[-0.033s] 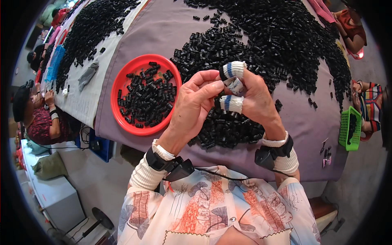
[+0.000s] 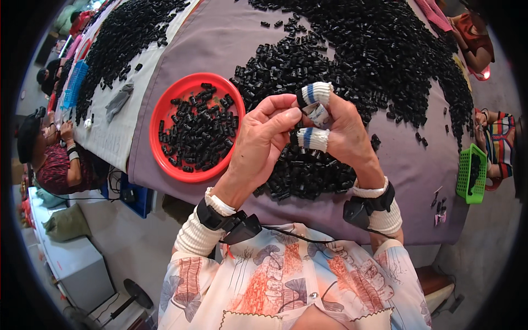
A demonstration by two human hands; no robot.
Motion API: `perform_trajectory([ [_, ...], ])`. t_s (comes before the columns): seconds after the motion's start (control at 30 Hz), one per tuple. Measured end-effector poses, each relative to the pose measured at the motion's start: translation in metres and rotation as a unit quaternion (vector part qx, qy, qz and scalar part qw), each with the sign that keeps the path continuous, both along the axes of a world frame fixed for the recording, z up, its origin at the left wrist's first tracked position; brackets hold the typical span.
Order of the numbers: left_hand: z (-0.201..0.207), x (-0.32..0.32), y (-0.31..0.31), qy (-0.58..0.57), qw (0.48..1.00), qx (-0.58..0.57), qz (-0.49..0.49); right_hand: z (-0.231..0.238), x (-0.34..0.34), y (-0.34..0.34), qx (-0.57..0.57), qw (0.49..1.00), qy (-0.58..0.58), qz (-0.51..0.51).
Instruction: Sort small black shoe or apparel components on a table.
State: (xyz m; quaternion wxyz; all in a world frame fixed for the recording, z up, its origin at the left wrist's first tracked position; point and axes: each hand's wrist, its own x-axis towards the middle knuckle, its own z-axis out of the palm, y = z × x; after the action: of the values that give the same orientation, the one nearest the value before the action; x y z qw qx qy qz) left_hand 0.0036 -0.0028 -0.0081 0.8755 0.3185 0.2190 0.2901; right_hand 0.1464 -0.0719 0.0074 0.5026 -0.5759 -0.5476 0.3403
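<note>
My left hand (image 2: 263, 144) is closed in a pinch, thumb against fingers, over the table. Just to its right my right hand (image 2: 344, 129) curls inward, and the fingertips of both hands meet or nearly meet. White knitted finger sleeves (image 2: 316, 94) with blue stripes cover fingers of my right hand, and a pale printed wrap (image 2: 318, 115) shows on the thumb or finger between them. Whatever the fingertips hold is too small or hidden. Below and behind them spreads a heap of small black ribbed plastic parts (image 2: 308, 170). At left, a red round tray (image 2: 159, 148) holds more of these parts.
A mauve cloth (image 2: 184, 49) covers the table. To the right stand a green basket (image 2: 465, 173) and a few loose small items (image 2: 440, 209). Another person (image 2: 60, 148) works at the left, and a person in a striped top (image 2: 503, 140) sits at the right.
</note>
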Motion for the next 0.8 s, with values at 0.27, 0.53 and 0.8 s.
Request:
perform_trajectory([
  [0.27, -0.003, -0.004, -0.004, -0.064, 0.996, -0.055, -0.009, -0.005, 0.001, 0.002, 0.008, 0.999, 0.043, 0.008],
  [0.53, 0.000, -0.003, -0.002, -0.109, 0.992, -0.067, -0.019, 0.006, -0.003, -0.001, -0.010, 0.999, 0.050, -0.013],
  [0.8, -0.009, -0.014, 0.003, -0.104, 0.994, -0.038, -0.022, 0.000, 0.004, 0.001, -0.038, 0.998, 0.016, 0.045],
])
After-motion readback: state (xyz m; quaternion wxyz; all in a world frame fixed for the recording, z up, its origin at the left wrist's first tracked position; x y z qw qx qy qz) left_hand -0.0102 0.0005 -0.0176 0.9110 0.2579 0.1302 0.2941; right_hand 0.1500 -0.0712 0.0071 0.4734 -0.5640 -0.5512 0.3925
